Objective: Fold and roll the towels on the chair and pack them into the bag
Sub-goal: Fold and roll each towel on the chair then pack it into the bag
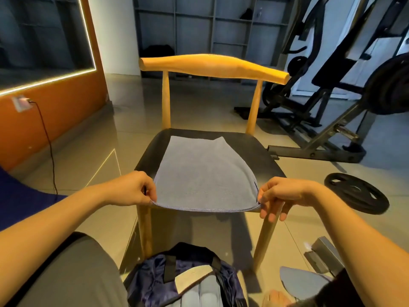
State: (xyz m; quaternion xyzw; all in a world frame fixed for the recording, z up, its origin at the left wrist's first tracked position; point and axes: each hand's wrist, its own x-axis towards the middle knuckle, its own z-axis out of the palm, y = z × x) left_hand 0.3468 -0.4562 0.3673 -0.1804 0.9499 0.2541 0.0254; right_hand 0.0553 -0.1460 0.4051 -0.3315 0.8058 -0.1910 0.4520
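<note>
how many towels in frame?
2 for sure: one towel flat on the chair seat, near corners pinched by left hand and right hand; a second towel at lower right, partly hidden. Pale bundle in the bag may be more.

Chair (254,149) seat sides bare beside towel (205,171); backrest (212,65) blocks far edge; bag (188,278) below.

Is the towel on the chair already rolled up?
No, the towel lies flat on the chair seat, left hand and right hand pinching its near corners.
</note>
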